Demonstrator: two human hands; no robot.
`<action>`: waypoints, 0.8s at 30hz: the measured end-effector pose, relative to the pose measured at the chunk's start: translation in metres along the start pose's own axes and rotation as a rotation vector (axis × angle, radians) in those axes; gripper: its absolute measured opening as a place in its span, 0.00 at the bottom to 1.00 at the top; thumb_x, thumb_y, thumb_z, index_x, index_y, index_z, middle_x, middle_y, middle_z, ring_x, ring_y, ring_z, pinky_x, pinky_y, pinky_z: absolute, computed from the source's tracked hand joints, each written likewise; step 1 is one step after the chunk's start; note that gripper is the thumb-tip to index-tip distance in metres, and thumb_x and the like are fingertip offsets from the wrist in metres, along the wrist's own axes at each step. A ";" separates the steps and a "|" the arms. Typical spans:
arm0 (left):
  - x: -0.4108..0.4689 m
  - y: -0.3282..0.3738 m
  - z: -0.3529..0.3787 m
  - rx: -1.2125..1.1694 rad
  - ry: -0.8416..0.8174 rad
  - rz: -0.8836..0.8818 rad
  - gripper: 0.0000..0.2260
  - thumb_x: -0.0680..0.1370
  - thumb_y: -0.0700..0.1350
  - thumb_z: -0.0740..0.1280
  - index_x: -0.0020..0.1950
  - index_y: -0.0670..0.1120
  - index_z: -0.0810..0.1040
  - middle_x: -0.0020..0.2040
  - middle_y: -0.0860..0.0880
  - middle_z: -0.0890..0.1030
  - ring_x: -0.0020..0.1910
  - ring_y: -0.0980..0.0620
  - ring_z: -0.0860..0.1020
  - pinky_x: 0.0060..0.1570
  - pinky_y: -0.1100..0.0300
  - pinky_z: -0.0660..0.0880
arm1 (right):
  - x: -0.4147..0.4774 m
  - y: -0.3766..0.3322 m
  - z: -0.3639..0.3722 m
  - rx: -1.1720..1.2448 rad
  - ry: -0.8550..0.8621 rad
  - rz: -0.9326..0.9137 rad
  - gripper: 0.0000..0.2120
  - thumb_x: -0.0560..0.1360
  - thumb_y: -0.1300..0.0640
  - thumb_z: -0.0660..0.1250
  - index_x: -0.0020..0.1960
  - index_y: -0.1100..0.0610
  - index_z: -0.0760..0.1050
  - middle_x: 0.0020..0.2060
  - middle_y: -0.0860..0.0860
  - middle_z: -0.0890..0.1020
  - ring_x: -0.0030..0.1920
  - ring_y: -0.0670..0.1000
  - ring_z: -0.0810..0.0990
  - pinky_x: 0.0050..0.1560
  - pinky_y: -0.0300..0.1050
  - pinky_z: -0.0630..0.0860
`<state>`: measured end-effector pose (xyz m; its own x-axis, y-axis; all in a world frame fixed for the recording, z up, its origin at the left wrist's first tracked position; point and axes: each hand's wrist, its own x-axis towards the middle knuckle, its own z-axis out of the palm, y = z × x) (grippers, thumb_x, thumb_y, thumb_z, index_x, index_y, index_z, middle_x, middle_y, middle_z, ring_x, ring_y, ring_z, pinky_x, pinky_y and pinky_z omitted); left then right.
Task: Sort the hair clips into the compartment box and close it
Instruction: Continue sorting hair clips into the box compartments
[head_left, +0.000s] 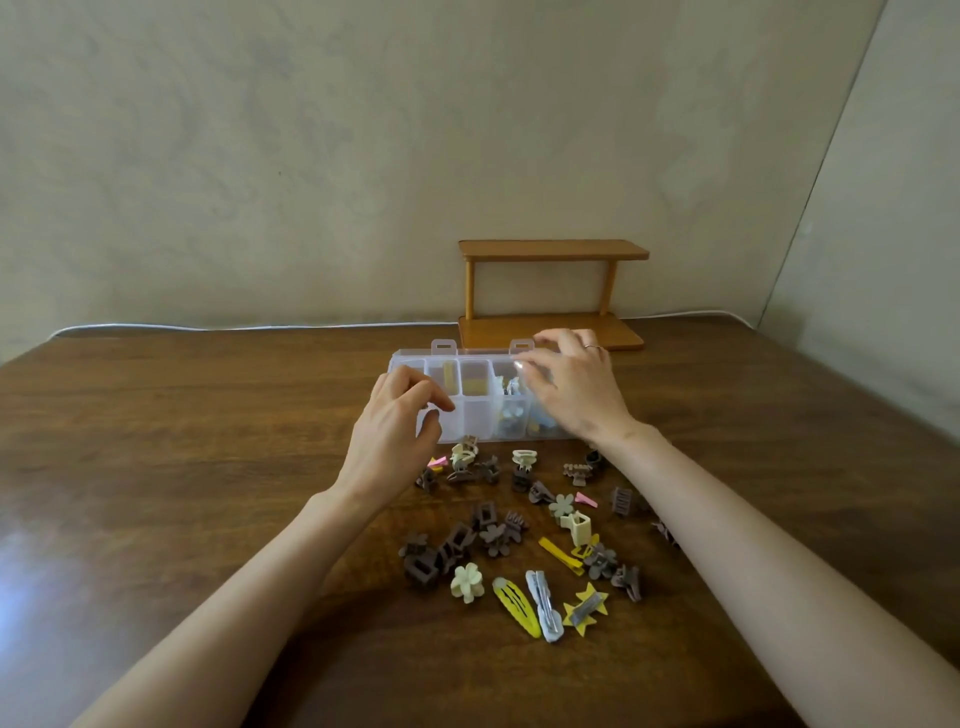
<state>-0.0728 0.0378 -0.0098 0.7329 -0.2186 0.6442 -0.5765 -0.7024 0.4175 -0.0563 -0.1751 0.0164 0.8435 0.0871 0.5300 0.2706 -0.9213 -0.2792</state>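
Note:
A clear plastic compartment box (475, 415) lies across the middle of the wooden table (156, 467). Some compartments hold clips, tan ones at the back and mixed ones at the right. My left hand (395, 436) curls its fingers and thumb on the box's left end. My right hand (576, 389) covers the right end, its fingertips pinching the clear lid's edge by the right latch tab (521, 345). Whether the lid is up or down is unclear. Several loose clips lie in front of the box: brown claw clips (431, 561), a cream flower clip (466, 582), a yellow snap clip (514, 608) and a sun-shaped clip (584, 610).
A small two-level wooden shelf (550, 291) stands right behind the box against the wall. A white cable (208, 327) runs along the table's back edge. Both forearms reach in on either side of the scattered clips.

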 end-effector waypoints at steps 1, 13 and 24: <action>0.000 0.000 -0.001 0.006 0.004 0.001 0.07 0.75 0.36 0.64 0.47 0.47 0.78 0.49 0.54 0.71 0.51 0.58 0.68 0.43 0.65 0.70 | -0.005 0.000 -0.003 0.031 0.084 -0.007 0.11 0.77 0.52 0.61 0.52 0.51 0.81 0.56 0.51 0.76 0.59 0.53 0.68 0.60 0.51 0.66; -0.004 0.003 0.003 0.118 -0.275 0.052 0.05 0.77 0.47 0.65 0.51 0.49 0.77 0.49 0.54 0.76 0.49 0.56 0.71 0.43 0.61 0.72 | -0.054 0.014 -0.035 0.207 -0.347 -0.001 0.01 0.71 0.52 0.71 0.41 0.45 0.80 0.43 0.41 0.79 0.47 0.40 0.73 0.50 0.41 0.70; -0.011 0.037 0.000 -0.146 -0.377 0.265 0.06 0.74 0.51 0.67 0.46 0.50 0.75 0.46 0.56 0.73 0.46 0.59 0.71 0.43 0.67 0.70 | -0.073 0.016 -0.042 -0.018 -0.494 -0.004 0.04 0.70 0.47 0.72 0.42 0.43 0.77 0.45 0.41 0.77 0.48 0.43 0.70 0.53 0.42 0.63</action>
<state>-0.1023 0.0142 -0.0009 0.6180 -0.6268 0.4744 -0.7861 -0.4927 0.3731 -0.1329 -0.2124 0.0064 0.9629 0.2555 0.0864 0.2694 -0.9268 -0.2616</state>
